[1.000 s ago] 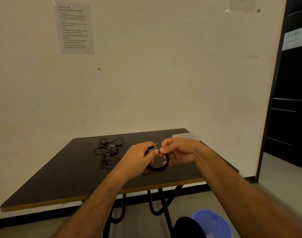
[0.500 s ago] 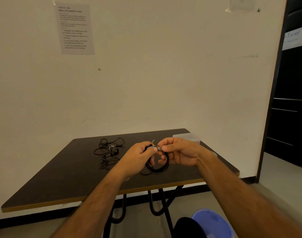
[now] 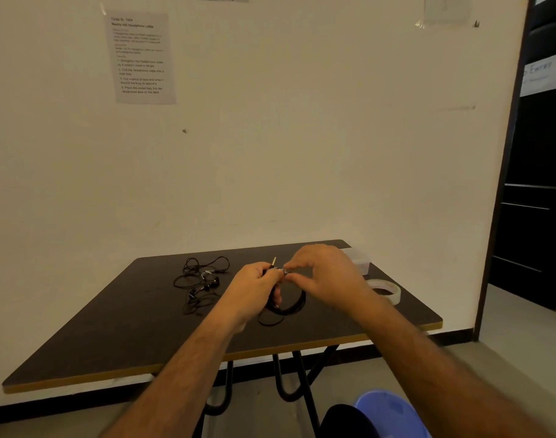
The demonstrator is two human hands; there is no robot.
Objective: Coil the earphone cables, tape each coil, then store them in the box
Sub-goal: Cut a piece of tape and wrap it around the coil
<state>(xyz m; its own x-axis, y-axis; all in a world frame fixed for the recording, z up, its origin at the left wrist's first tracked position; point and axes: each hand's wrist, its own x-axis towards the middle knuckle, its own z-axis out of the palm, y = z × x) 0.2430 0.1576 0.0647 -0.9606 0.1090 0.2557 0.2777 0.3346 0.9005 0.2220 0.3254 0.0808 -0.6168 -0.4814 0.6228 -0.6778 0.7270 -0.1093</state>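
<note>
A coiled black earphone cable (image 3: 294, 306) hangs just above the dark table (image 3: 118, 324). My left hand (image 3: 254, 281) grips the coil at its top, with the metal jack plug (image 3: 273, 261) sticking up above the fingers. My right hand (image 3: 322, 273) pinches the coil's top right beside the left fingers; what sits between its fingertips is too small to tell. A loose tangle of black earphones (image 3: 200, 281) lies on the table to the left. A clear plastic box (image 3: 360, 262) stands at the back right corner, partly behind my right hand.
A roll of clear tape (image 3: 385, 290) lies flat near the table's right edge. A blue plastic bin (image 3: 393, 412) stands on the floor under the front right. The wall runs close behind the table, and a dark doorway opens at the right.
My right hand has lifted and arched over the coil's top, uncovering the tape roll behind it. The left hand keeps its grip in much the same place.
</note>
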